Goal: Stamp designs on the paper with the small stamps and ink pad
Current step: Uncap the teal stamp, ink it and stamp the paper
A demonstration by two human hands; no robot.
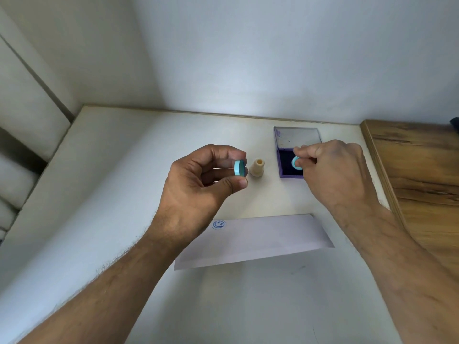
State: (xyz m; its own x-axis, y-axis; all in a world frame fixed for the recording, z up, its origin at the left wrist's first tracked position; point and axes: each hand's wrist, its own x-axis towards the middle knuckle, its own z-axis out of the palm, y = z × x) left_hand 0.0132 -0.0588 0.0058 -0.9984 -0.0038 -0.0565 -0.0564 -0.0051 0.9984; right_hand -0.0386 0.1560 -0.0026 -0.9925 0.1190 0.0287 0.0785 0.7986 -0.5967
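My left hand (198, 180) pinches a round light-blue cap (239, 167) between thumb and fingers, held above the table. My right hand (332, 170) grips a small light-blue stamp (296, 162) over the dark pad of the open purple ink pad (290, 167), whose lid (298, 136) lies flat behind it. A beige stamp (257, 167) stands upright on the table between my hands. The white paper (260, 239) lies nearer to me, with a blue smiley print (218, 224) at its top left corner.
The white table (124, 182) meets a wall at the back. A wooden surface (422, 175) adjoins it on the right. A drop beside padded cushions (22, 155) runs along the left edge.
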